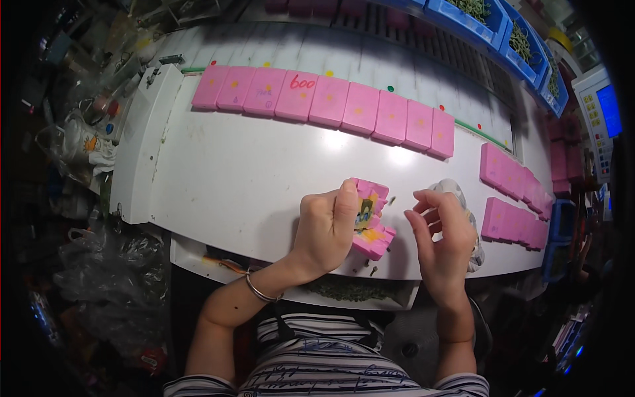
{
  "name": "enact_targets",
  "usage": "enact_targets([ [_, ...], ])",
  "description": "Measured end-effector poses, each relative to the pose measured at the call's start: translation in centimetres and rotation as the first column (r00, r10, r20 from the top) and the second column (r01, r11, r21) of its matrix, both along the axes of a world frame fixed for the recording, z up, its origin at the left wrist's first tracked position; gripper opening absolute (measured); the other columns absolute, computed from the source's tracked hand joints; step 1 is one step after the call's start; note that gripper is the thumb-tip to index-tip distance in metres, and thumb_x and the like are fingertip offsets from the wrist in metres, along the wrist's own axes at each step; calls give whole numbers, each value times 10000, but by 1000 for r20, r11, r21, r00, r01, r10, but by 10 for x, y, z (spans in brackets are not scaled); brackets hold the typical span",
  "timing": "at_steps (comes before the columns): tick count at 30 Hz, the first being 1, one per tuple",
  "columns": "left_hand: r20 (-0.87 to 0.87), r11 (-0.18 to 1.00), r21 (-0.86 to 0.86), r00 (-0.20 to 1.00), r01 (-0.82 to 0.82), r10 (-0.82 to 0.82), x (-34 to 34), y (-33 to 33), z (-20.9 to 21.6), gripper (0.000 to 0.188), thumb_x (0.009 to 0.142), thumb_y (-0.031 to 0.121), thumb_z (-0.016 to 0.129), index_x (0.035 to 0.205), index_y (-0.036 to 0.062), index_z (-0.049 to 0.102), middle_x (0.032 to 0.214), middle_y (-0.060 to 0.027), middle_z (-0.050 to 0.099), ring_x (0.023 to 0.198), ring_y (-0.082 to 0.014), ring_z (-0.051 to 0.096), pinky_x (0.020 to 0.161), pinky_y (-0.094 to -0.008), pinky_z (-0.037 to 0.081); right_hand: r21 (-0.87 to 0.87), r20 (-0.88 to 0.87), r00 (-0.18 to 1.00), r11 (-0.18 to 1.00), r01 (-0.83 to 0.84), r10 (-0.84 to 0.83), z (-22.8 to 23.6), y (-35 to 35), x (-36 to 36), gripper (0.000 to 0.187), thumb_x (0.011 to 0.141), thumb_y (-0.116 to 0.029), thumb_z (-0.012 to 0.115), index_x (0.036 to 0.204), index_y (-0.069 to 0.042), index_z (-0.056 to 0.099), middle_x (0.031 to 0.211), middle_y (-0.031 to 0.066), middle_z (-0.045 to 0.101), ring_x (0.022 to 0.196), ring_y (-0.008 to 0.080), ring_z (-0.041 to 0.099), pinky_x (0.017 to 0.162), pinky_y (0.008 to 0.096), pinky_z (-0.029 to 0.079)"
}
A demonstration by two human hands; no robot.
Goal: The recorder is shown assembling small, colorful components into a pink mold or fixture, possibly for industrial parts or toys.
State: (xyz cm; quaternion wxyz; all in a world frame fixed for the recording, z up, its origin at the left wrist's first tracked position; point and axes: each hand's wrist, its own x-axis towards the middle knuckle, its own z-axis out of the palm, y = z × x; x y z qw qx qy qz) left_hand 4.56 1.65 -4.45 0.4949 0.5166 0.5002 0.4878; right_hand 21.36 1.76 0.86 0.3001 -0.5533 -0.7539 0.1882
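Note:
My left hand (325,228) is closed around a pink block-shaped mould (372,248), keeping it just above the white table. Yellow stains and a dark, greenish piece show in the hollow of the mould, which faces right. To the right of it, my right hand (444,231) is raised with fingers bent and the thumb apart from the index finger; nothing shows between them. Several small dark green bits (374,270) lie on the table beside the mould. A pale patterned bundle (452,188), partly hidden, lies behind my right hand.
Pink blocks stand in a long row (329,102) across the white table (225,165), with two shorter rows (512,221) at right. Blue bins (493,30) of green pieces sit at the far right. A drawer (403,296) with green bits juts below the front edge. Plastic bags (112,271) crowd the left.

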Motion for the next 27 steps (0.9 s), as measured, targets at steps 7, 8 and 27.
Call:
enact_targets([
  [7,-72,991,130,996,-38,47,6,-1,16,497,986,228,282,641,-53,503,519,-95,498,480,-122,444,476,-305,370,-9,-228,948,973,-232,224,1,0,-26,242,760,73,630,981,18,547,823,116,534,680,201,589,555,299,472],
  [8,-69,993,112,996,-40,48,6,-2,16,490,985,227,283,628,-46,480,503,-91,462,475,-120,416,466,-312,348,-8,-230,947,972,-233,225,0,1,-26,242,760,73,630,981,18,547,823,116,534,680,201,589,555,299,472],
  [27,178,970,58,953,238,-244,-7,1,7,373,915,297,520,855,-36,678,747,-86,665,690,-117,610,655,-243,485,-288,-930,284,943,-168,-233,-5,-3,-5,149,848,42,570,996,28,552,886,92,594,683,101,564,521,197,432],
])
